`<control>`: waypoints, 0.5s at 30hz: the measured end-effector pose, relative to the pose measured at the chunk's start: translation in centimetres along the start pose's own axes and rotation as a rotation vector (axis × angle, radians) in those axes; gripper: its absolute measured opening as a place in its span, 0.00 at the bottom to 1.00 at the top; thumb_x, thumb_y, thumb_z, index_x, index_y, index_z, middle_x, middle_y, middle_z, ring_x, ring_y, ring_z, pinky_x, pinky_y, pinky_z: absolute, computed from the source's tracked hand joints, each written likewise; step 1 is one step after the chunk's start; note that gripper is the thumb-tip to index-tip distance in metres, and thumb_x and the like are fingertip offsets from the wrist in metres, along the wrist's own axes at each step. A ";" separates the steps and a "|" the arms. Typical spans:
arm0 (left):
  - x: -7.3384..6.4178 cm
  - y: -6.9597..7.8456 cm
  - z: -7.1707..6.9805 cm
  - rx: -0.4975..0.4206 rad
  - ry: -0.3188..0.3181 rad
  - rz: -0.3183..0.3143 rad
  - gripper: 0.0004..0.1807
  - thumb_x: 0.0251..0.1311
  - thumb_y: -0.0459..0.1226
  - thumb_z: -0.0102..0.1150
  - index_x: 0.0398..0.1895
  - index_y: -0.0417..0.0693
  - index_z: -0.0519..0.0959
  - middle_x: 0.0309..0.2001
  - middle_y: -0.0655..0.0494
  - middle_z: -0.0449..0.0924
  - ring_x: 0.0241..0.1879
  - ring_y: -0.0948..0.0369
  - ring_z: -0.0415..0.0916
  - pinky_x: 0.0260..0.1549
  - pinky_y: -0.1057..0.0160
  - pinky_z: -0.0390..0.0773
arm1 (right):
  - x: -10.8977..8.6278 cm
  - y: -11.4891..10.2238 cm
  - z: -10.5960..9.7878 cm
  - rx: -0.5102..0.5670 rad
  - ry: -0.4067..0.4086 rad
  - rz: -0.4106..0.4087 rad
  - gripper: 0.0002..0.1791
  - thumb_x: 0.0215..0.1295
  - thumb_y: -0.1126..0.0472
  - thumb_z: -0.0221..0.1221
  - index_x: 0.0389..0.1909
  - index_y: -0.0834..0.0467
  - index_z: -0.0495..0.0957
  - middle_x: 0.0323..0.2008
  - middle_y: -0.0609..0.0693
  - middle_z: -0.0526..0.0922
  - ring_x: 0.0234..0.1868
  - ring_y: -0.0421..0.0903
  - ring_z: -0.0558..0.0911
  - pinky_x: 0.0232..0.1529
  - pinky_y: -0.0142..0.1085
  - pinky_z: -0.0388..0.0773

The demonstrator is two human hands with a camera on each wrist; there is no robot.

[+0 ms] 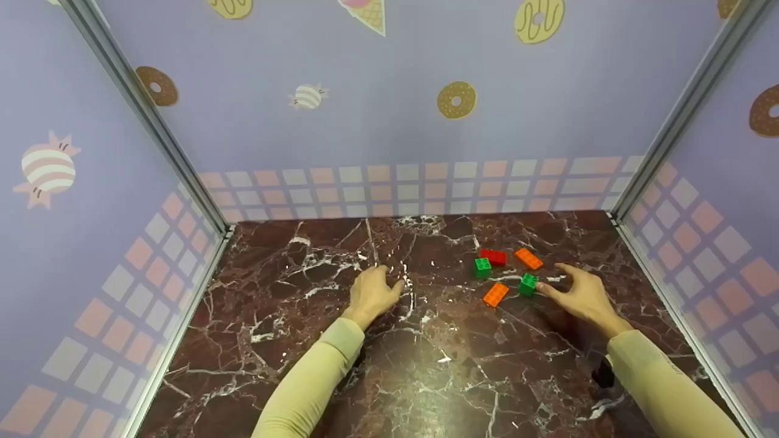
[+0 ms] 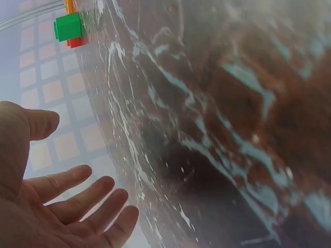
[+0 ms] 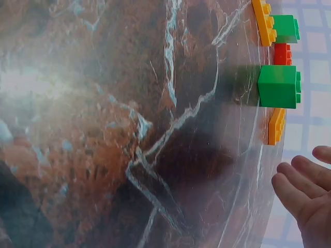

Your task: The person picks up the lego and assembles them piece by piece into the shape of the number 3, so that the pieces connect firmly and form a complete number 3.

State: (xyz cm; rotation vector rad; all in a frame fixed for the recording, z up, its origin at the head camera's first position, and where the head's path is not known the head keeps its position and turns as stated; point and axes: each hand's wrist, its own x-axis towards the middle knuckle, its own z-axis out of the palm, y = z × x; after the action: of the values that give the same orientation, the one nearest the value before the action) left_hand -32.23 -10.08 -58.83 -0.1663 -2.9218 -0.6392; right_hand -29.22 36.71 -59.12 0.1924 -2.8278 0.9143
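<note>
Several toy building bricks lie on a dark red marbled table, right of its middle. A green brick (image 1: 528,284) is closest to my right hand (image 1: 582,296), whose thumb reaches toward it; the right wrist view shows the hand apart from the green brick (image 3: 279,86). Behind it are an orange brick (image 1: 528,258) and a red brick (image 1: 493,257), with a second green brick (image 1: 482,267) just in front of the red one. Another orange brick (image 1: 496,295) lies nearer me. My left hand (image 1: 373,291) hovers left of the bricks, fingers relaxed and holding nothing, as the left wrist view confirms.
The marbled table (image 1: 292,377) is enclosed by a back wall (image 1: 377,134) and two side walls printed with sweets and tiles. Metal posts (image 1: 663,115) stand at the back corners. A small black object (image 1: 602,373) shows under my right forearm.
</note>
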 end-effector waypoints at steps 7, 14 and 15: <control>0.2 1.1 0.6 -0.064 -0.003 -0.004 0.24 0.66 0.50 0.69 0.56 0.42 0.87 0.48 0.41 0.89 0.46 0.41 0.87 0.47 0.45 0.85 | 0.2 -0.1 0.7 0.029 0.001 0.025 0.43 0.66 0.40 0.70 0.69 0.69 0.75 0.62 0.72 0.81 0.56 0.74 0.81 0.57 0.69 0.74; 0.0 2.6 1.3 -0.087 -0.006 0.022 0.23 0.65 0.53 0.67 0.50 0.45 0.90 0.41 0.47 0.91 0.40 0.46 0.88 0.41 0.48 0.85 | 0.3 -0.2 1.3 0.089 0.005 0.047 0.40 0.64 0.43 0.74 0.66 0.67 0.78 0.60 0.70 0.83 0.55 0.71 0.83 0.58 0.66 0.76; 0.0 2.8 1.4 -0.094 -0.005 0.028 0.22 0.65 0.53 0.67 0.50 0.45 0.90 0.41 0.47 0.91 0.40 0.47 0.88 0.41 0.49 0.85 | 0.3 -0.3 1.4 0.096 0.005 0.046 0.40 0.64 0.43 0.74 0.66 0.67 0.79 0.60 0.70 0.83 0.55 0.71 0.83 0.58 0.66 0.76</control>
State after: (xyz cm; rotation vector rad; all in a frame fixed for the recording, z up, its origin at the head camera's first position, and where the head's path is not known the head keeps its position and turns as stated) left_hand -31.99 -6.95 -58.97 -0.2192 -2.8899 -0.7738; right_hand -29.60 35.66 -60.02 0.1363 -2.7965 1.0600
